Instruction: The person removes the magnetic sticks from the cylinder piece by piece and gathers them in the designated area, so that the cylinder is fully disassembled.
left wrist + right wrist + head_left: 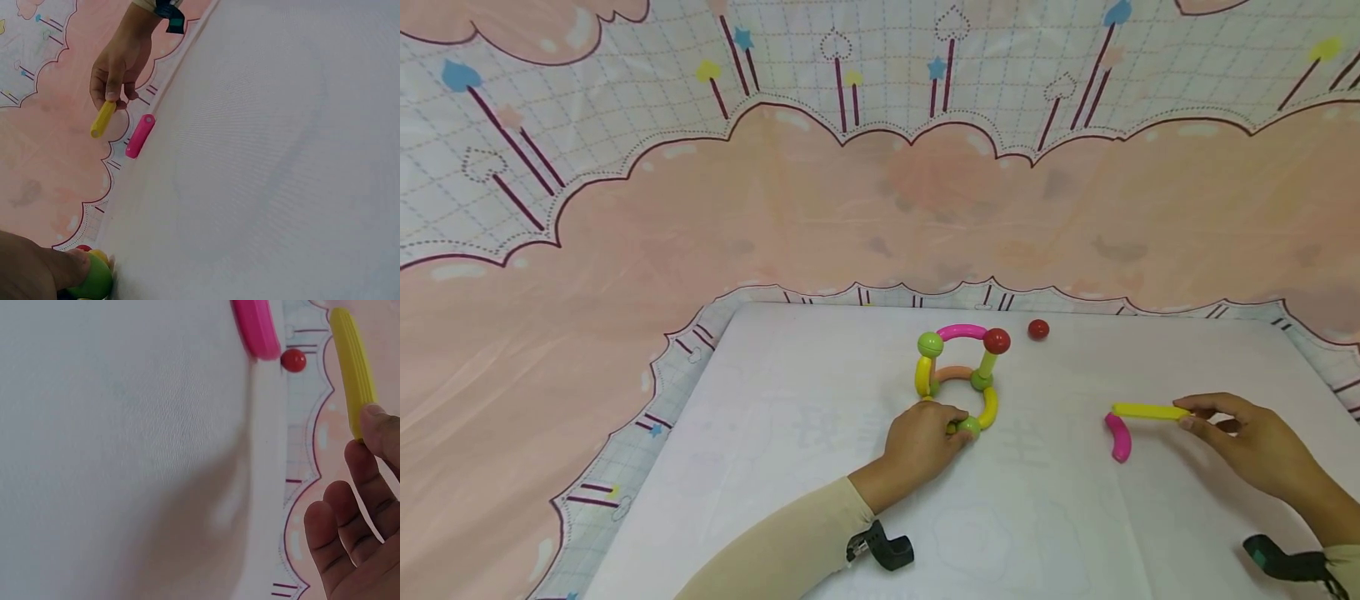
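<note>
My left hand (922,443) holds the near side of a toy frame, its thumb and fingers at a light green ball (969,427). That frame joins green balls, a red ball (996,341), yellow curved rods (989,407), an orange curved rod (955,373) and a pink curved rod (962,332). Part of its near side is hidden behind the hand. At the right, my right hand (1255,442) pinches one end of a yellow rod (1146,411) between thumb and index finger, the other fingers loosely bent. Below the rod's far end lies a loose pink curved rod (1121,439).
A loose red ball (1038,330) sits near the back edge of the white tabletop (1030,517), right of the frame. Behind the table hangs a peach and white cloth (880,217) printed with candles. Black wrist-worn devices (887,550) show at both sleeves.
</note>
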`<state>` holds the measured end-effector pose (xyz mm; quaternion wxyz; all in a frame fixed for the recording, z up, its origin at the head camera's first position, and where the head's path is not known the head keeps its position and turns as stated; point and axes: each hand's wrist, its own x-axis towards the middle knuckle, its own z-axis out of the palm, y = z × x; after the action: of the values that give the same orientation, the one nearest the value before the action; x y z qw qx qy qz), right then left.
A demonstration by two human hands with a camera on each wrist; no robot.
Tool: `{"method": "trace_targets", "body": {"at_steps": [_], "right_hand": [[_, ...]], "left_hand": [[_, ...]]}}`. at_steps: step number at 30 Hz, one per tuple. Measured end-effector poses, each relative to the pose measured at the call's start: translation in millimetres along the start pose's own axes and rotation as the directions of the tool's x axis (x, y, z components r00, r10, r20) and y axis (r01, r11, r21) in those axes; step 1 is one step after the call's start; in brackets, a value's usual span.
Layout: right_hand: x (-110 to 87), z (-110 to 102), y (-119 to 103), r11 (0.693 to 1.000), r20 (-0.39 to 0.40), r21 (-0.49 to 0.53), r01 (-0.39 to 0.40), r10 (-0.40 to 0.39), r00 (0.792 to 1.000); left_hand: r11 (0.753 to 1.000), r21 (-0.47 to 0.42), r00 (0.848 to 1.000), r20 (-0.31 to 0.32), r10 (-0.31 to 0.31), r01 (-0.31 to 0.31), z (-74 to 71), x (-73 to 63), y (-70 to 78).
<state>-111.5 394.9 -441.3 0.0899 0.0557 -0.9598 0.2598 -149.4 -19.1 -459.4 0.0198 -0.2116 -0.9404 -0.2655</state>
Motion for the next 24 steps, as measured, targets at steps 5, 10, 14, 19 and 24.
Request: {"method": "trace_targets", "body": {"at_steps": [5, 10, 14, 19, 24], "right_hand": [[-2.3, -1.3, 7.4, 1.000, 0.010, -0.015, -0.020, 0.020, 1.000], [-4.1, -1.9, 14.7, 0.996, 0.033, -0.048, -0.080, 0.082, 0.996], [-6.8, -3.1, 20.4, 0.992, 0.043, -0.057, -0.111, 0.114, 0.993], [-10.2, -6.1, 28.3, 0.993, 0.050, -0.049, -0.107, 0.110, 0.993], [-15.7, -8.3, 36.0, 0.995, 0.063, -0.030, -0.099, 0.100, 0.993]], "left_hand": [[1.000, -0.005, 1.000, 0.001, 0.001, -0.001, 0.8, 0.2, -0.7], [1.000, -0.002, 1.000, 0.003, 0.003, -0.003, 0.2, 0.0, -0.4], [1.000, 0.000, 1.000, 0.001, 0.003, -0.003, -0.1, -0.2, -0.1], [1.000, -0.002, 1.000, -0.003, 0.004, -0.004, -0.1, -0.3, -0.2], [1.000, -0.005, 1.000, -0.002, 0.005, -0.005, 0.0, -0.2, -0.5]]}}
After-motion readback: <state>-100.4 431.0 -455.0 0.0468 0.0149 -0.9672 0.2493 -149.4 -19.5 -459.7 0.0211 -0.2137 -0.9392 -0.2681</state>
